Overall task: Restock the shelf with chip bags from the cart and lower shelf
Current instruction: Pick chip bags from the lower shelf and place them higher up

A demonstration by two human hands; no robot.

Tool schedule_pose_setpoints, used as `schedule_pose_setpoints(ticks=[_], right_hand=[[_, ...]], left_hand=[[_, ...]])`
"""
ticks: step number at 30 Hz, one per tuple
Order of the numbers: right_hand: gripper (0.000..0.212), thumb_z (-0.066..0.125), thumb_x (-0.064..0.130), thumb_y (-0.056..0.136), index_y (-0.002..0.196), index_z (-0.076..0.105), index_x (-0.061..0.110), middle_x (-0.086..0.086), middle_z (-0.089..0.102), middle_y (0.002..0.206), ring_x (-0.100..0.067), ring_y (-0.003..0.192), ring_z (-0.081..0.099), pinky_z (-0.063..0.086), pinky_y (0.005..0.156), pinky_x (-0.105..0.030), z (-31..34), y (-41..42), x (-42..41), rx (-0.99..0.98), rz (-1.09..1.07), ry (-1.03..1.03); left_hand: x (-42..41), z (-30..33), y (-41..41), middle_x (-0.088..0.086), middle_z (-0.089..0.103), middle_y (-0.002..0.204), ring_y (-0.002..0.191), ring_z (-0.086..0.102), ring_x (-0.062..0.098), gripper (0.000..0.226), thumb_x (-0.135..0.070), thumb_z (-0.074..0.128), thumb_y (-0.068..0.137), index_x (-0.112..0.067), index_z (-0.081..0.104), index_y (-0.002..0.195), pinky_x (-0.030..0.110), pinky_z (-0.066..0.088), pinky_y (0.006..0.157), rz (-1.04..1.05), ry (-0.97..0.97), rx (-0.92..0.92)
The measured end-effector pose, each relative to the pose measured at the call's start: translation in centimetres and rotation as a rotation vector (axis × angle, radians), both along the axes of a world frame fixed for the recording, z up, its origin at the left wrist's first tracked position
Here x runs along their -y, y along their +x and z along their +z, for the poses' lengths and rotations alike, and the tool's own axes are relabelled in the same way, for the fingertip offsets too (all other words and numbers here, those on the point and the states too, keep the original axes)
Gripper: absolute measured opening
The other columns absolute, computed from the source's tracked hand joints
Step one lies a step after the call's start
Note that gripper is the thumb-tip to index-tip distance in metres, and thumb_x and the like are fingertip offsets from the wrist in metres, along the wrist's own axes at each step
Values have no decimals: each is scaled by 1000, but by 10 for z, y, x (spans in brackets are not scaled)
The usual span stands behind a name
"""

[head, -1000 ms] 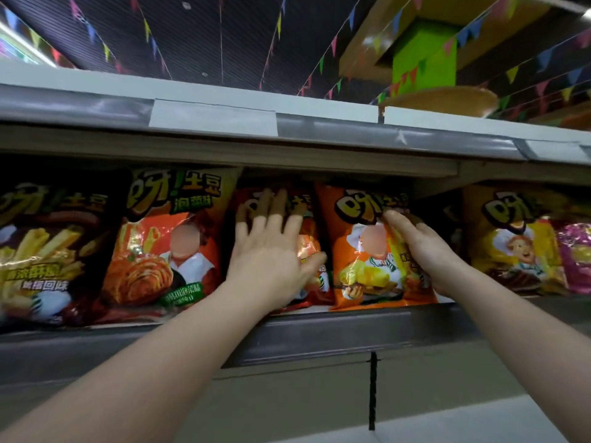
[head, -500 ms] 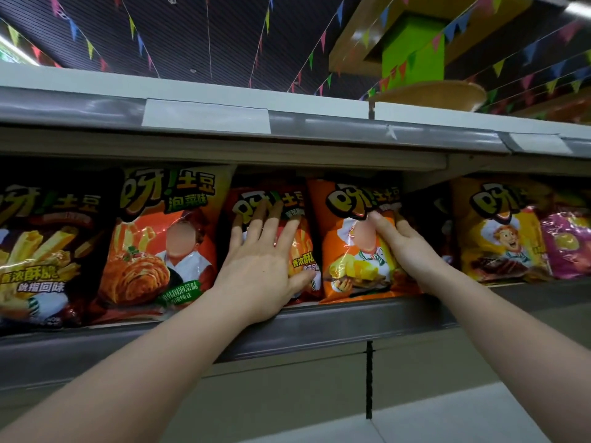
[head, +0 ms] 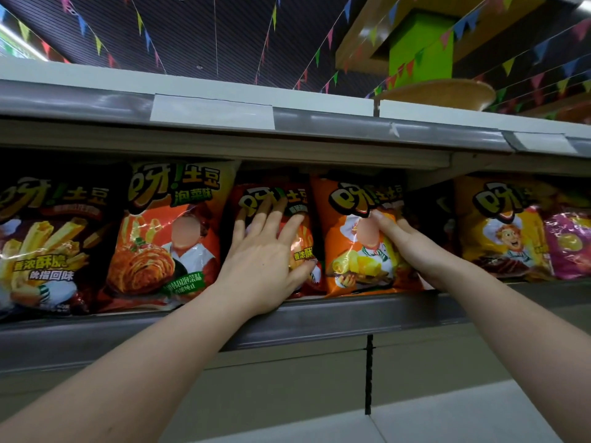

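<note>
1. Shelf [head: 335,318] – the metal display shelf at head height, its grey front lip running across the view; a row of upright chip bags fills it from the left edge to the right.
2. Kimchi bag [head: 160,238] – the large orange bag left of centre, standing untouched, just beside the bag under the left hand.
3. Orange bag [head: 358,251] – upright at the shelf front, right of centre. Compared with a second ago it looks a little squarer to the aisle, its base against the lip.
4. Red bag [head: 300,251] – set slightly behind its neighbours, between the kimchi bag and the orange bag, largely covered by the left hand.
5. Left hand [head: 265,260] – grip released: fingers straight and spread, palm pressing flat on the red bag. Over the last second the fingers have slid slightly lower on the bag face.
6. Right hand [head: 412,247] – fingers lie extended along the orange bag's right side, fingertips [head: 377,215] on its face; whether the thumb hooks behind the edge cannot be told. The contact point has barely shifted.
7. Reading – both bags are already on the shelf; the small changes suggest final straightening, so this placement seems nearly done and more stock must be fetched. The cart is out of view.
</note>
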State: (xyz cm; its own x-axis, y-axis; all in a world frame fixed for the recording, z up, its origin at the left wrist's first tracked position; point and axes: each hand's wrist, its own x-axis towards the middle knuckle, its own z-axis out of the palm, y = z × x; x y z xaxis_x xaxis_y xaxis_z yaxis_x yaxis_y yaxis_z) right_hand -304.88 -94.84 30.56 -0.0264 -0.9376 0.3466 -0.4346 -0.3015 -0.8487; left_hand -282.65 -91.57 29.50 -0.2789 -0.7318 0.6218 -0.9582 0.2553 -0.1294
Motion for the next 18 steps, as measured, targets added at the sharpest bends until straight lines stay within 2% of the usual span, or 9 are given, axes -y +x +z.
schedule_pose_setpoints(ticks=[4,8,11,14,16,18], right_hand=[[97,41,72,75,148,18,14,-12,43,142,-30,127,45,32,110,-47,-4,-1,5,51,-34,-47],[86,37,67,83,148,21,13,-15,38,146,-32,132,39,33,109,-48,-3,-5,0,64,-193,-245],[61,46,44,94,144,32,13,-11,42,142,-24,128,42,37,101,-35,-2,2,-15,-55,-311,-541],[43,54,27,94,134,47,14,-3,49,129,-11,114,46,37,92,-21,-2,22,-32,-154,-255,-772],[40,57,27,91,129,52,16,6,48,121,-4,110,44,36,88,-9,-3,40,-38,-172,-165,-812],[43,53,32,85,125,55,18,12,47,115,-1,107,47,36,86,-7,-2,58,-42,-175,-96,-829]], left_hand=[[0,-1,1,3,9,158,145,4,23,70,-60,28,94,-29,2,151,44,2,116,13,-11,-8],[-2,-1,2,4,10,158,145,4,23,71,-62,28,94,-29,3,151,44,0,116,6,-22,-6],[-8,-4,3,7,15,157,145,8,24,74,-65,20,88,-26,13,151,40,0,117,-60,-85,-80],[-14,-9,8,18,43,142,135,34,36,71,-52,27,84,-11,44,139,42,20,111,-221,-235,-206],[-20,-9,13,16,49,136,131,40,34,59,-42,41,87,-7,51,132,36,25,105,-268,-323,-277],[-30,-7,19,10,45,140,134,34,24,53,-34,48,88,-10,48,135,25,21,104,-294,-338,-366]])
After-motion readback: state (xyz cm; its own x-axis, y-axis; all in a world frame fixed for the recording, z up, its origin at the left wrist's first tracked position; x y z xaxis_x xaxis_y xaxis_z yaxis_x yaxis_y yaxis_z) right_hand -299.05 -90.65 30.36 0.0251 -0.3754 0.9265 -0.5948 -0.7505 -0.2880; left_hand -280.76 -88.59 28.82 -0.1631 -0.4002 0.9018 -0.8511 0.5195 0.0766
